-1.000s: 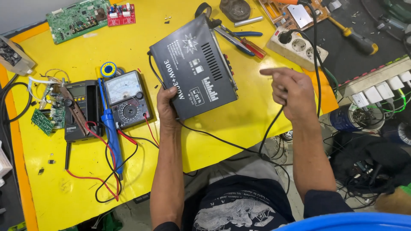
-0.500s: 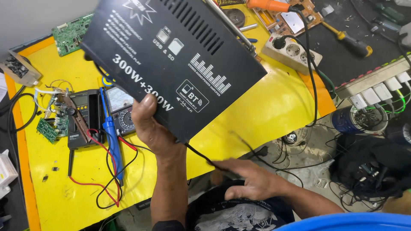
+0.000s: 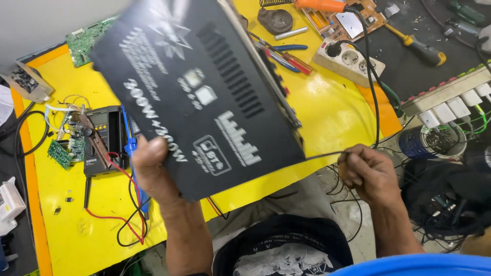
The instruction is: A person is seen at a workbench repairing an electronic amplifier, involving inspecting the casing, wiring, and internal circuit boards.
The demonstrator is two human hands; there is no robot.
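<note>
amplifier: black flat metal box (image 3: 204,97), vented top with white printed graphics, lifted off the yellow tabletop (image 3: 332,112) and tilted toward the camera; fills the upper middle of the view, blurred.
left hand: left hand (image 3: 153,171) under the amplifier's near-left corner, thumb on the top face, fingers hidden beneath; grip pressed onto the case edge, carrying it.
right hand: right hand (image 3: 369,174) just right of the amplifier's near-right corner, off the tabletop edge, over the lap.
right grip: fingers curled in, pinching a thin black cable (image 3: 327,153) that runs from the amplifier's right edge into the fist.
multimeter: dark handheld meter (image 3: 102,140) left of the amplifier, lying flat, partly covered by its lower-left edge; red and black leads (image 3: 123,214) loop below it.
blue tool: blue-handled tool (image 3: 134,153) between multimeter and left hand, partly hidden by the amplifier.
small boards: green board (image 3: 64,151) with loose wires left of the multimeter; larger green board (image 3: 84,43) at the amplifier's upper-left corner.
power strip: white socket block (image 3: 353,60) right of the amplifier, one black plug in.
hand tools: pliers and screwdrivers (image 3: 286,53) between amplifier and power strip; yellow-handled screwdriver (image 3: 417,46) further right.
orange tool: orange-handled iron (image 3: 319,5) above the power strip, at the top edge.
</note>
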